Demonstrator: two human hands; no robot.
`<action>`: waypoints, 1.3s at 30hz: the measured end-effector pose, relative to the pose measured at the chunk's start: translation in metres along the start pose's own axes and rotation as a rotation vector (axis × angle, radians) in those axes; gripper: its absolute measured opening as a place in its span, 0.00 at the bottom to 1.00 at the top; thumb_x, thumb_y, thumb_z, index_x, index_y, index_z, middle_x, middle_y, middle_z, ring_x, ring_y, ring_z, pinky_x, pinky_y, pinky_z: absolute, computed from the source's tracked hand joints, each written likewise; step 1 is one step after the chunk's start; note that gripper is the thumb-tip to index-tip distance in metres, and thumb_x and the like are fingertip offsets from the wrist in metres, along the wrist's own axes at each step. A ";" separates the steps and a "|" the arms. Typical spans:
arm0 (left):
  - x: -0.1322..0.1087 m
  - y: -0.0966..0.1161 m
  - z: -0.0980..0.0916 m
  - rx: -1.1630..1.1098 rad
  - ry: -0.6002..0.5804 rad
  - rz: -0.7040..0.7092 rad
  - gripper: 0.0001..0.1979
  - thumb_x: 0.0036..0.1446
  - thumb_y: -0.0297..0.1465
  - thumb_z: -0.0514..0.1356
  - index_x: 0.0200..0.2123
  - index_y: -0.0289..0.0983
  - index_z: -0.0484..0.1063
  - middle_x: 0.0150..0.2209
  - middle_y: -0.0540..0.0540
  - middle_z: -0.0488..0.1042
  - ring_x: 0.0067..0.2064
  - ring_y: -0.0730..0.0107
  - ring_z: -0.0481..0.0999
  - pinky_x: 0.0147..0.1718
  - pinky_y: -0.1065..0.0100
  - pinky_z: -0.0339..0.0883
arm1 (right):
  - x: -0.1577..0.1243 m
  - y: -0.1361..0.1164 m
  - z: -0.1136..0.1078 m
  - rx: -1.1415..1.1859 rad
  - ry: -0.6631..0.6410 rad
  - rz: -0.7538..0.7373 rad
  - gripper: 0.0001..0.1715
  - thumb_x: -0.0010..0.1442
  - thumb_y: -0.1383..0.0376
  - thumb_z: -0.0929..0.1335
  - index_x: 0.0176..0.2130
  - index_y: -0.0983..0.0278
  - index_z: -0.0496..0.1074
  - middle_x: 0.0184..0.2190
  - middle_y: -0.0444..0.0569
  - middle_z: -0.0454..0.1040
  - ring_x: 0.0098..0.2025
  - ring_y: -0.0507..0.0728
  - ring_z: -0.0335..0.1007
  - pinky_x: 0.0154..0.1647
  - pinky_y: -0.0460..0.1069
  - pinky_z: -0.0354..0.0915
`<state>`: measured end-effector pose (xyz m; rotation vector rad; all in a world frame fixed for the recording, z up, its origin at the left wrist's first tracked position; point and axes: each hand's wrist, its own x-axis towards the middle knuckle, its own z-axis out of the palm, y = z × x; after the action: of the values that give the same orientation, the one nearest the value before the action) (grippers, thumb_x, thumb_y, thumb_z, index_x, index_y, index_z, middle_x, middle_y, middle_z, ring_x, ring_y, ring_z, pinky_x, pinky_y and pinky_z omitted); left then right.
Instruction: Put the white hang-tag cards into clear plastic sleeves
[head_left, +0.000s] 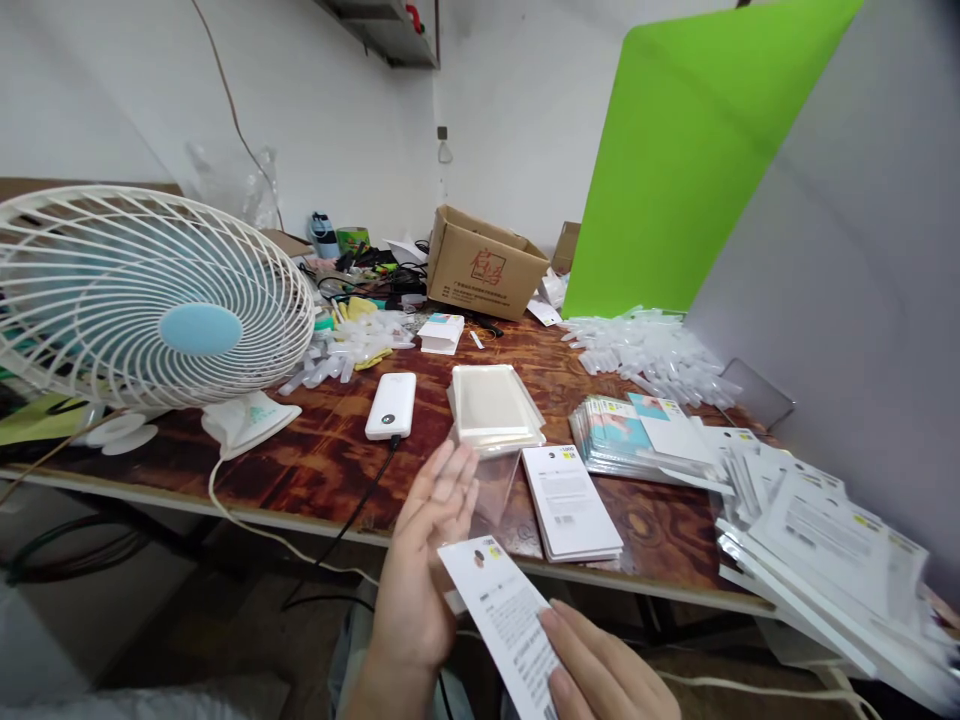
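Observation:
My right hand pinches a white printed card by its lower right edge, with the text side up. Beside the card's upper end is my left hand, palm turned inward and fingers bent. A clear plastic sleeve shows at its fingertips, faint against the table, and seems held there. Just beyond lies a stack of clear sleeves. To the right of that is a stack of white printed cards.
Packed cards and a spread pile of sleeved cards lie on the right. Behind them are many translucent plastic pieces. A power bank, a fan, a cardboard box and a green panel stand around.

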<state>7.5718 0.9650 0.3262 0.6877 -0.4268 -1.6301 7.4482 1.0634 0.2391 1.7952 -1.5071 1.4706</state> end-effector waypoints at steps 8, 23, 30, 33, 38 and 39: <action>0.001 -0.002 -0.013 -0.180 -0.045 -0.135 0.20 0.62 0.29 0.50 0.53 0.52 0.70 0.62 0.53 0.67 0.65 0.68 0.60 0.65 0.55 0.44 | 0.025 -0.005 -0.004 -0.108 -0.060 -0.241 0.09 0.61 0.69 0.63 0.36 0.59 0.72 0.30 0.47 0.79 0.28 0.55 0.77 0.26 0.46 0.70; -0.017 -0.030 -0.014 -0.253 -0.247 -0.372 0.28 0.65 0.37 0.44 0.67 0.55 0.43 0.60 0.49 0.69 0.64 0.61 0.62 0.65 0.49 0.44 | 0.023 0.010 -0.001 0.088 -0.311 -0.032 0.21 0.60 0.60 0.66 0.53 0.58 0.68 0.52 0.54 0.64 0.51 0.58 0.63 0.46 0.52 0.68; -0.023 -0.037 -0.010 -0.280 -0.380 -0.410 0.26 0.66 0.39 0.43 0.66 0.54 0.47 0.58 0.47 0.71 0.63 0.60 0.63 0.65 0.50 0.42 | 0.037 0.006 -0.003 0.001 -0.168 -0.210 0.13 0.59 0.69 0.66 0.45 0.63 0.73 0.47 0.52 0.76 0.50 0.59 0.69 0.47 0.54 0.66; -0.019 -0.032 -0.007 -0.287 -0.371 -0.396 0.25 0.67 0.36 0.42 0.66 0.58 0.46 0.58 0.49 0.72 0.62 0.62 0.65 0.66 0.50 0.39 | 0.041 0.004 -0.006 -0.101 -0.072 -0.364 0.12 0.61 0.73 0.63 0.39 0.66 0.76 0.37 0.48 0.80 0.45 0.56 0.73 0.54 0.53 0.60; -0.014 -0.024 -0.001 -0.284 -0.336 -0.348 0.23 0.67 0.37 0.43 0.63 0.61 0.54 0.57 0.53 0.73 0.62 0.64 0.65 0.67 0.53 0.35 | 0.038 0.002 -0.002 -0.022 -0.023 -0.309 0.10 0.61 0.73 0.64 0.35 0.65 0.76 0.37 0.49 0.79 0.44 0.55 0.73 0.49 0.53 0.64; -0.014 -0.024 0.000 -0.275 -0.320 -0.343 0.22 0.67 0.37 0.43 0.62 0.59 0.57 0.57 0.54 0.72 0.63 0.65 0.63 0.67 0.54 0.35 | 0.035 0.002 0.001 -0.008 0.009 -0.259 0.09 0.60 0.74 0.65 0.36 0.66 0.76 0.38 0.51 0.76 0.44 0.56 0.71 0.47 0.53 0.65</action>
<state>7.5548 0.9832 0.3143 0.3013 -0.3141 -2.0895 7.4424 1.0447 0.2685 1.8940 -1.2192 1.3418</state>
